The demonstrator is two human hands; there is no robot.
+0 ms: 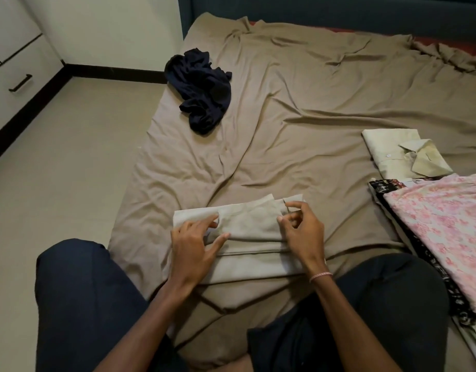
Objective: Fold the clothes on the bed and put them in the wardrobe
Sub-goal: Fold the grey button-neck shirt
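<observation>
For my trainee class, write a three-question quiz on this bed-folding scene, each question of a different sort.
1. True or false: the dark navy garment is already folded.
2. Which lies nearest the pink floral cloth? A) folded cream shirt B) dark navy garment C) a pillow
3. Short answer: which garment do the left hand and right hand touch?
Key: 1 false; 2 A; 3 the beige garment.

On the bed [312,103], a folded cloth [247,224] lies near the front edge, with the left hand [193,245] on its left end and the right hand [302,232] at its right end. A crumpled garment [202,89] lies well behind it, to the left. At the right, a shirt [392,151] lies just behind a stack [440,224]. Drawers [14,63] stand far left, across the floor [70,170].
</observation>
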